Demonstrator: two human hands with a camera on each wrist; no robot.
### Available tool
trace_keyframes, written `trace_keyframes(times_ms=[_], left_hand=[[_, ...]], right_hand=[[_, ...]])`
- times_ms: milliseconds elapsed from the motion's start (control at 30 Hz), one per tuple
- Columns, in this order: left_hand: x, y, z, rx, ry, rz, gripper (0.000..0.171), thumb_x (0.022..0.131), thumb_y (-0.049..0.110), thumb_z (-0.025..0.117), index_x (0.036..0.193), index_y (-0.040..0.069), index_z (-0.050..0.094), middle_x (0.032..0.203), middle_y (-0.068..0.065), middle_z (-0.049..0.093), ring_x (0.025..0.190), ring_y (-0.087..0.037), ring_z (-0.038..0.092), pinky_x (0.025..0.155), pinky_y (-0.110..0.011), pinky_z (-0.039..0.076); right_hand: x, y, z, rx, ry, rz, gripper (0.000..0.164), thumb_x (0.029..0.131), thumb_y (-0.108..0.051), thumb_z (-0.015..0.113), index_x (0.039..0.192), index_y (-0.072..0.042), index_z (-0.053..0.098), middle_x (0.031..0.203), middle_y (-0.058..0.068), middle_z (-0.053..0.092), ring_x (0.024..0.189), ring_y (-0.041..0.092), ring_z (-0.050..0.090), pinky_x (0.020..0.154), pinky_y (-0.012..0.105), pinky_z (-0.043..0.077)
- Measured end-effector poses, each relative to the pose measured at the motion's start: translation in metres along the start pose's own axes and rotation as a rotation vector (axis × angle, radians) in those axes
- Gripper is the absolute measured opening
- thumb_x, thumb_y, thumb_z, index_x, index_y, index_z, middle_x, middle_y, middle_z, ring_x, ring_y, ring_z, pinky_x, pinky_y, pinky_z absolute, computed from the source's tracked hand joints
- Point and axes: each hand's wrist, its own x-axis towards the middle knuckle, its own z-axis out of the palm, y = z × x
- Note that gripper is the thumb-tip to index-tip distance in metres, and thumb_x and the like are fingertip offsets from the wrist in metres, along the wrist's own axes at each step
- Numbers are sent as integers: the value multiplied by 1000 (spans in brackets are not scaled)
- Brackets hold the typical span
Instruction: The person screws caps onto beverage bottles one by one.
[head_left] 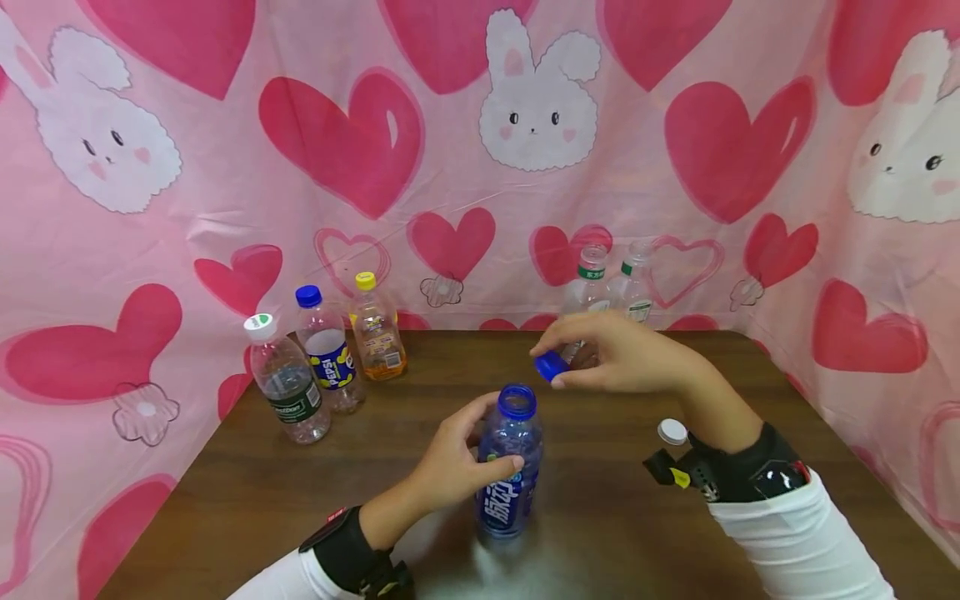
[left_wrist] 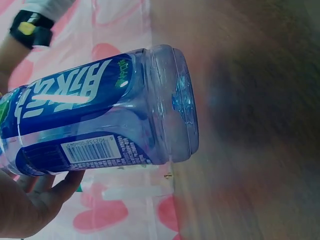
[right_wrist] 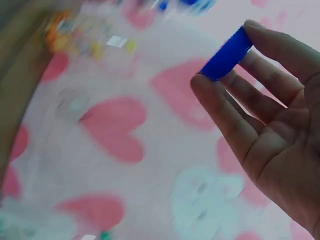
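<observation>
My left hand (head_left: 465,462) grips a blue-tinted plastic bottle (head_left: 517,442) round its middle. The bottle stands upright near the table's centre, its mouth uncapped. In the left wrist view the bottle's label (left_wrist: 75,95), with white characters and a barcode, and its ribbed base show large, with the left hand's fingers (left_wrist: 65,187) beneath it. My right hand (head_left: 611,354) pinches a blue bottle cap (head_left: 551,367) between thumb and fingertips, up and to the right of the bottle's mouth. The right wrist view shows that cap (right_wrist: 225,55) edge-on between the fingertips.
At the back left stand a white-capped bottle (head_left: 292,392), a blue-capped Pepsi bottle (head_left: 330,358) and a yellow-capped bottle (head_left: 378,337). Two clear, uncapped bottles (head_left: 633,287) are behind my right hand. A white cap (head_left: 672,431) lies on the wooden table (head_left: 600,517) by my right wrist.
</observation>
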Motion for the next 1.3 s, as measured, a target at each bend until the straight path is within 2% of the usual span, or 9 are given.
trace_keyframes(times_ms=[100, 200, 367, 600, 700, 867, 1033, 1300], left_hand=[[-1, 0, -2, 4, -6, 22, 62, 85, 16, 75, 140, 14, 48, 122, -10, 61, 95, -22, 68, 76, -35, 57], [-2, -1, -3, 3, -16, 35, 62, 85, 15, 74, 141, 14, 47, 122, -11, 61, 95, -21, 68, 75, -35, 57], [-3, 1, -5, 9, -26, 47, 63, 85, 16, 73, 143, 14, 46, 124, -10, 59, 96, -20, 67, 76, -34, 57], [-2, 7, -4, 42, -35, 62, 66, 84, 19, 74, 143, 9, 45, 125, -11, 59, 98, -18, 67, 79, -32, 56], [-3, 9, -3, 45, -38, 58, 66, 85, 20, 73, 143, 9, 45, 125, -10, 58, 98, -18, 66, 79, -32, 56], [-2, 9, -1, 60, -16, 36, 65, 85, 23, 74, 143, 17, 46, 125, -2, 59, 101, -16, 65, 79, -31, 56], [-2, 10, 1, 85, 0, 42, 65, 84, 24, 76, 142, 15, 48, 124, -3, 60, 100, -16, 64, 79, -30, 56], [-3, 10, 5, 64, -1, 60, 62, 83, 22, 76, 140, 20, 52, 121, 1, 62, 98, -15, 65, 78, -31, 56]], right_hand=[[15, -26, 0, -48, -74, -107, 31, 87, -17, 75, 116, -10, 68, 110, -2, 66, 93, 10, 64, 78, 27, 56], [24, -41, 1, -117, -129, -143, 31, 85, -15, 76, 116, -9, 69, 110, -2, 67, 96, 10, 62, 81, 28, 55], [29, -49, 5, -145, -216, -129, 33, 83, -11, 77, 115, -7, 70, 112, -1, 67, 102, 13, 62, 85, 32, 55], [32, -51, 7, -127, -252, -118, 33, 82, -8, 77, 114, -6, 70, 112, 0, 68, 104, 14, 62, 84, 28, 54], [31, -51, 8, -130, -251, -106, 32, 83, -9, 77, 114, -6, 70, 110, 0, 68, 102, 13, 62, 83, 27, 54], [31, -50, 12, -187, -205, -70, 33, 84, -19, 77, 113, -4, 71, 104, 0, 70, 91, 10, 63, 76, 23, 54], [31, -50, 16, -237, -176, -19, 33, 84, -26, 78, 109, -5, 73, 99, 1, 72, 87, 10, 66, 72, 21, 55], [34, -52, 24, -330, -124, 51, 28, 86, -39, 73, 91, -11, 74, 77, -7, 67, 68, 5, 61, 62, 18, 53]])
